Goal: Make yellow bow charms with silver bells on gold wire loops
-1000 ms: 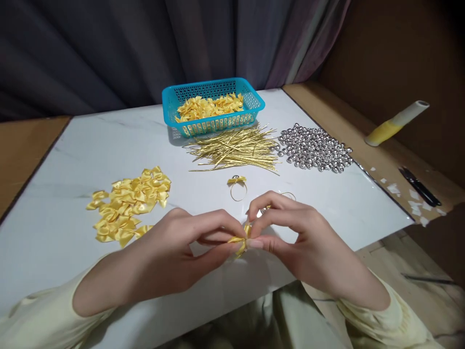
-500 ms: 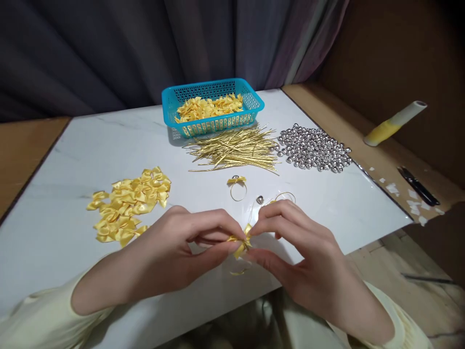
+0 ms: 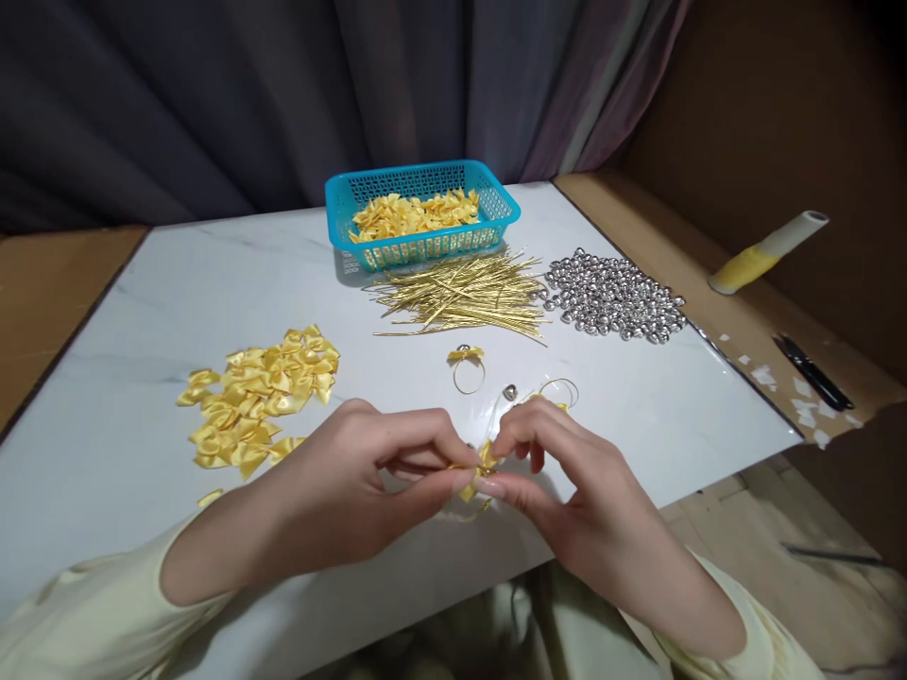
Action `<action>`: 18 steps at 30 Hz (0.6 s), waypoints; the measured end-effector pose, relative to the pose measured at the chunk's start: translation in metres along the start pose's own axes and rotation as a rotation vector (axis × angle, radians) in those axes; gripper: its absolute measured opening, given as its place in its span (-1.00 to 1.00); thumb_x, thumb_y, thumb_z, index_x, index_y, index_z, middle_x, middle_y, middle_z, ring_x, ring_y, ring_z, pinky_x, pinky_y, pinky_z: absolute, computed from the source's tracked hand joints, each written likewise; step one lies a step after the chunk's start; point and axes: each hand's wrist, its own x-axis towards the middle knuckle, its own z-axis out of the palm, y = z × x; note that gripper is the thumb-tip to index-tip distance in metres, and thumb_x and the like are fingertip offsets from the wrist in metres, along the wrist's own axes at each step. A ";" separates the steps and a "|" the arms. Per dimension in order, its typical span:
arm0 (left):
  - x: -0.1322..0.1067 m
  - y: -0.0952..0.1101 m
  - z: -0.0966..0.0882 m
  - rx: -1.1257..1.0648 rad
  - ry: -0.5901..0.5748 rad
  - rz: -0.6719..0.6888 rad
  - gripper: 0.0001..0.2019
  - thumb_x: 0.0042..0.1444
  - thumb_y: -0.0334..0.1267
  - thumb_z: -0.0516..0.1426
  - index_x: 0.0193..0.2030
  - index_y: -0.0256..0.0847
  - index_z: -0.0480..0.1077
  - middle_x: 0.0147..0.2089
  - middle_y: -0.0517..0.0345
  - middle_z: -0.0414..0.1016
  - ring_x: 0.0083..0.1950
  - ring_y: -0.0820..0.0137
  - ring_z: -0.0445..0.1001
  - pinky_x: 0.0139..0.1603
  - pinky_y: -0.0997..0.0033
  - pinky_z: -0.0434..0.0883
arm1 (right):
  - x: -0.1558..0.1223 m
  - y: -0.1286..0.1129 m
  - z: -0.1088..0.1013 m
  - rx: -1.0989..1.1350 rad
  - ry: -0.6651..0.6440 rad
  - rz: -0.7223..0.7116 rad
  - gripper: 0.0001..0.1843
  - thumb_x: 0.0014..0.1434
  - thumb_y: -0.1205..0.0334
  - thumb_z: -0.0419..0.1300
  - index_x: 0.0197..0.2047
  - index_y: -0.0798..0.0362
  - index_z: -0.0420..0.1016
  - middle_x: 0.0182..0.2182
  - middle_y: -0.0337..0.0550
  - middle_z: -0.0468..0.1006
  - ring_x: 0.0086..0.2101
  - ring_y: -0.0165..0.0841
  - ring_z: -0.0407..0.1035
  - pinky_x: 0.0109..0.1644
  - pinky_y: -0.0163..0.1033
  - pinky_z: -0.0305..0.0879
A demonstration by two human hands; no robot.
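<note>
— Entry one: the hands?
— Left hand and right hand meet at 6 o'clock on the white table. Thumb and forefinger of each are pressed together, pinching one side of a small yellow bow held just above the tabletop. What looks like a loop of gold tie hangs under it.

— Change since a second ago?
— The right hand's fingers have drawn back toward the bow. A loose bell that they masked now shows at 12 o'clock of the hands, with a gold ring plainer beside it. The bow is in the same place, and both pinches are unchanged.

— Stock?
— Bow pile at 9 o'clock. Blue basket of bows at 12, with gold ties just in front of it. Silver bells at 2. One ring bearing a bow at centre. None of these have shifted.
</note>
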 end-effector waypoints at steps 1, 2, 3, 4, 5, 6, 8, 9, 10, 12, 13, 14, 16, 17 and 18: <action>0.000 0.000 0.000 0.003 0.007 0.002 -0.92 0.14 -0.32 0.18 -0.31 -0.21 0.51 -0.49 0.25 0.59 -0.53 0.57 0.37 -0.50 0.66 0.28 | 0.000 0.000 0.001 0.027 0.002 0.016 -0.86 0.22 0.37 0.23 -0.28 0.02 0.31 -0.34 -0.24 0.41 -0.30 -0.39 0.29 -0.24 -0.29 0.23; 0.000 0.000 0.000 0.006 0.010 0.005 -0.92 0.14 -0.31 0.18 -0.32 -0.21 0.52 -0.50 0.26 0.58 -0.53 0.57 0.36 -0.50 0.66 0.27 | 0.000 0.000 0.001 0.048 0.005 0.032 -0.86 0.22 0.36 0.23 -0.30 0.02 0.32 -0.35 -0.25 0.41 -0.31 -0.40 0.30 -0.25 -0.30 0.22; 0.000 0.000 0.000 0.007 0.012 0.008 -0.92 0.14 -0.30 0.18 -0.32 -0.21 0.52 -0.51 0.26 0.57 -0.53 0.57 0.35 -0.50 0.65 0.27 | 0.000 0.000 0.001 0.060 0.004 0.050 -0.86 0.22 0.36 0.23 -0.32 0.02 0.33 -0.37 -0.26 0.42 -0.31 -0.40 0.30 -0.24 -0.30 0.22; 0.000 0.000 0.001 0.007 0.011 0.010 -0.91 0.14 -0.29 0.19 -0.32 -0.21 0.52 -0.51 0.25 0.58 -0.53 0.57 0.35 -0.50 0.65 0.27 | 0.000 -0.001 0.001 0.064 0.001 0.067 -0.86 0.22 0.35 0.24 -0.33 0.02 0.34 -0.38 -0.26 0.43 -0.32 -0.40 0.31 -0.24 -0.30 0.22; 0.000 0.000 0.001 0.009 0.011 0.011 -0.90 0.14 -0.28 0.18 -0.33 -0.22 0.52 -0.50 0.25 0.58 -0.53 0.57 0.36 -0.50 0.64 0.26 | -0.001 -0.001 0.001 0.062 -0.001 0.081 -0.87 0.22 0.35 0.24 -0.33 0.03 0.35 -0.38 -0.26 0.43 -0.32 -0.39 0.31 -0.23 -0.30 0.22; 0.000 0.000 0.001 0.011 0.008 0.008 -0.89 0.15 -0.28 0.18 -0.32 -0.22 0.52 -0.48 0.24 0.59 -0.52 0.56 0.37 -0.50 0.64 0.26 | -0.001 -0.002 0.001 0.056 -0.003 0.091 -0.88 0.22 0.34 0.24 -0.33 0.03 0.37 -0.39 -0.26 0.44 -0.31 -0.39 0.32 -0.23 -0.29 0.23; -0.001 0.001 0.002 0.013 -0.004 -0.015 -0.89 0.16 -0.29 0.17 -0.33 -0.23 0.52 -0.47 0.24 0.60 -0.51 0.57 0.37 -0.49 0.64 0.25 | -0.002 -0.003 0.000 0.039 0.008 0.092 -0.90 0.22 0.34 0.24 -0.32 0.02 0.38 -0.38 -0.26 0.45 -0.31 -0.39 0.33 -0.21 -0.29 0.23; -0.001 0.002 0.002 0.016 -0.010 -0.032 -0.88 0.16 -0.29 0.16 -0.33 -0.23 0.52 -0.47 0.25 0.59 -0.51 0.58 0.35 -0.50 0.65 0.23 | -0.003 -0.003 0.000 0.023 0.020 0.083 -0.90 0.22 0.35 0.23 -0.31 0.02 0.39 -0.37 -0.26 0.45 -0.30 -0.39 0.34 -0.21 -0.28 0.23; -0.002 0.003 0.002 0.020 -0.016 -0.048 -0.87 0.16 -0.28 0.16 -0.33 -0.23 0.52 -0.49 0.27 0.57 -0.52 0.59 0.33 -0.51 0.66 0.21 | -0.004 -0.004 0.000 0.004 0.032 0.063 -0.91 0.23 0.37 0.22 -0.29 0.01 0.39 -0.36 -0.26 0.45 -0.29 -0.39 0.34 -0.21 -0.28 0.24; -0.002 0.005 0.002 0.026 -0.025 -0.066 -0.86 0.17 -0.27 0.15 -0.33 -0.23 0.50 -0.52 0.30 0.54 -0.54 0.61 0.26 -0.51 0.67 0.19 | -0.004 -0.005 0.000 -0.047 0.045 0.009 -0.89 0.24 0.41 0.19 -0.25 0.00 0.39 -0.33 -0.24 0.47 -0.26 -0.36 0.33 -0.21 -0.26 0.24; -0.002 0.006 0.001 0.029 -0.031 -0.069 -0.86 0.18 -0.27 0.13 -0.33 -0.24 0.49 -0.53 0.31 0.53 -0.54 0.61 0.23 -0.51 0.67 0.18 | -0.004 -0.005 0.000 -0.076 0.040 -0.021 -0.88 0.24 0.43 0.18 -0.24 0.00 0.39 -0.33 -0.23 0.48 -0.26 -0.35 0.32 -0.22 -0.25 0.24; -0.002 0.007 0.000 0.033 -0.040 -0.070 -0.86 0.19 -0.28 0.12 -0.33 -0.24 0.48 -0.53 0.32 0.52 -0.54 0.61 0.20 -0.50 0.67 0.18 | -0.004 -0.006 0.000 -0.104 0.033 -0.050 -0.86 0.25 0.45 0.16 -0.23 0.00 0.40 -0.35 -0.22 0.49 -0.26 -0.33 0.31 -0.22 -0.23 0.23; -0.001 0.008 -0.002 0.049 -0.083 -0.070 -0.84 0.20 -0.28 0.10 -0.33 -0.26 0.46 -0.55 0.33 0.48 -0.53 0.59 0.15 -0.50 0.67 0.18 | -0.003 -0.008 0.000 -0.158 0.023 -0.097 -0.85 0.25 0.47 0.15 -0.25 0.01 0.40 -0.38 -0.22 0.50 -0.28 -0.31 0.28 -0.23 -0.20 0.21; 0.000 0.008 -0.003 0.062 -0.109 -0.071 -0.84 0.21 -0.27 0.09 -0.32 -0.26 0.46 -0.56 0.33 0.46 -0.52 0.58 0.14 -0.49 0.67 0.18 | -0.003 -0.009 0.000 -0.180 0.022 -0.113 -0.84 0.24 0.48 0.14 -0.25 0.01 0.41 -0.40 -0.22 0.50 -0.29 -0.31 0.27 -0.23 -0.19 0.19; 0.000 0.008 -0.004 0.077 -0.132 -0.069 -0.84 0.21 -0.28 0.09 -0.32 -0.27 0.45 -0.57 0.33 0.45 -0.52 0.58 0.12 -0.49 0.66 0.18 | -0.003 -0.009 0.000 -0.197 0.023 -0.125 -0.84 0.24 0.49 0.14 -0.25 0.02 0.41 -0.40 -0.21 0.50 -0.30 -0.31 0.26 -0.23 -0.18 0.18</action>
